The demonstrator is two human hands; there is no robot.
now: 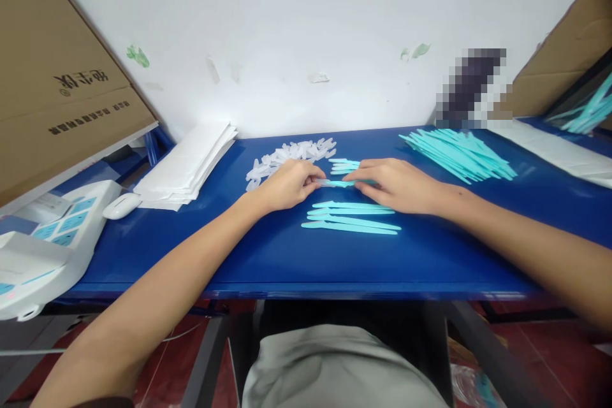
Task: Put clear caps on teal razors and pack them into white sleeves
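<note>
Between my hands lies a turquoise eyebrow razor [342, 183], held level just above the blue table. My right hand [389, 183] is closed on its handle. My left hand [294, 182] pinches a clear plastic cap [324, 183] at the razor's blade end; whether the cap is fully on cannot be told. Beyond the fingers, several more razors [342, 166] lie partly hidden by my right hand. Nearer to me, several razors [354, 224] rest side by side. A loose heap of clear caps [291, 156] sits behind my left hand.
A large pile of turquoise razors [459, 153] is at the back right of the blue table [287, 261]. White paper sleeves or bags [184, 162] are stacked left. A white device with blue keys [71, 229] and a white earbud-like case [122, 204] stand far left, beside a cardboard box [62, 76].
</note>
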